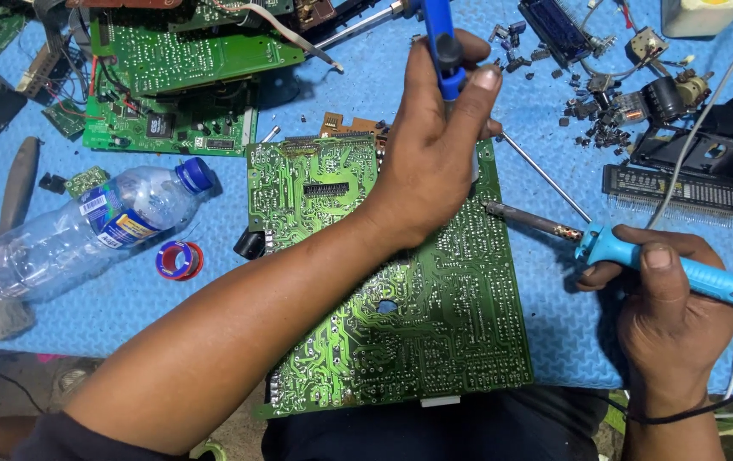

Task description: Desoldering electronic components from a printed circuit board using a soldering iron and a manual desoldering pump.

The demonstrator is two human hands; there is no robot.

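Observation:
A large green circuit board [435, 333] lies solder side up on the blue mat, reaching to the near edge. My left hand [435, 154] hovers over its upper part, gripping a blue desoldering pump [441, 38] with the thumb on top; the pump's metal tip points up left. My right hand [669, 307] holds a light blue soldering iron [639, 256] at the right. The iron's metal tip [494, 207] touches the board's right edge, just below my left hand.
More green boards [179, 85] are stacked at the top left. A plastic water bottle [93, 226] lies on its side at left, next to a small solder spool [179, 259] and a brush [4, 256]. Loose components [614, 102], a display module [678, 192] and cables crowd the right.

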